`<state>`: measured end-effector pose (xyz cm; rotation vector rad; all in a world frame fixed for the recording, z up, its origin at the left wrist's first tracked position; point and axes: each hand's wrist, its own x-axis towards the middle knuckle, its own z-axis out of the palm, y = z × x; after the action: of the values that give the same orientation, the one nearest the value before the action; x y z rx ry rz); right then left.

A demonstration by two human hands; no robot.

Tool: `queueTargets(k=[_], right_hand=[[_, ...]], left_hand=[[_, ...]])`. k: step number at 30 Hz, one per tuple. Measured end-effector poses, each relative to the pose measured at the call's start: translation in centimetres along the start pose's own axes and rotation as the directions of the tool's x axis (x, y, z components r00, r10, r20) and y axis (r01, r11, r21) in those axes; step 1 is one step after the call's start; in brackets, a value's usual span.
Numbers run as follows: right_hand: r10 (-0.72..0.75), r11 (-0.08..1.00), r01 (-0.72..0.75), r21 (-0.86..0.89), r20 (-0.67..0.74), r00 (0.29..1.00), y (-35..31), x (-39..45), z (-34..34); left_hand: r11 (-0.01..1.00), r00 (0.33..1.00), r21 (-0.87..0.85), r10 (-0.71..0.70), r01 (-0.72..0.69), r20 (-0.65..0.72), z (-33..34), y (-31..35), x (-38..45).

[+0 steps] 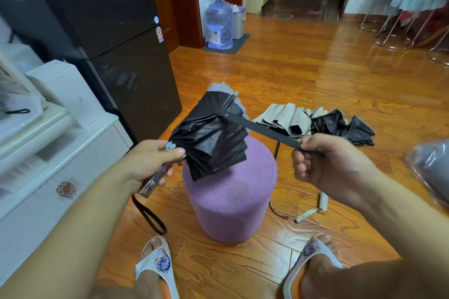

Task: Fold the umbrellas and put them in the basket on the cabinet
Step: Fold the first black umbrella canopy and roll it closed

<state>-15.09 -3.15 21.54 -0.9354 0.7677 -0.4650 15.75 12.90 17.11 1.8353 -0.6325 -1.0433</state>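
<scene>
The left hand (155, 160) grips the clear plastic handle of a collapsed black umbrella (211, 138), its glossy pleated canopy bunched above a round purple fabric stool (230, 201). The right hand (325, 165) pinches the flat black closing strap (262, 130), pulled taut. Another umbrella (315, 121), cream and black, lies crumpled on the shiny wooden floor (315, 73). No writing is legible.

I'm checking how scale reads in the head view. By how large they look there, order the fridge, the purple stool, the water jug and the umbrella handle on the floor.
1. Fridge
2. Purple stool
3. Water jug, though it stands farther off
4. Umbrella handle
</scene>
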Motion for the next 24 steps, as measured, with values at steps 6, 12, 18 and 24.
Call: queueTargets(k=[6, 12, 18, 24], right_hand=[[0.239, 0.904, -0.255, -0.344, -0.089, 0.967, 3.9, 1.8, -1.8], [0.224, 0.857, -0.246, -0.453, -0.102, 0.969, 4.2, 3.6, -2.5], [0.115, 0.823, -0.120, -0.555, -0.043, 0.992, 3.6, 4.1, -1.8], [-0.075, 0.814, 0.040, -0.579, -0.035, 0.997, 2.1, 4.4, -2.5]], left_hand=[[0.897, 0.938, -0.423, 0.029, 0.128, 0.346, -0.2, 0.7, -1.8], [0.866, 0.841, -0.492, 0.195, 0.094, 0.504, 3.1, 1.3, -3.4], [0.912, 0.672, -0.408, 0.281, 0.036, 0.685, 2.8, 0.5, -2.6], [0.824, 0.488, -0.523, 0.372, 0.218, 0.790, 2.1, -0.8, -2.2]])
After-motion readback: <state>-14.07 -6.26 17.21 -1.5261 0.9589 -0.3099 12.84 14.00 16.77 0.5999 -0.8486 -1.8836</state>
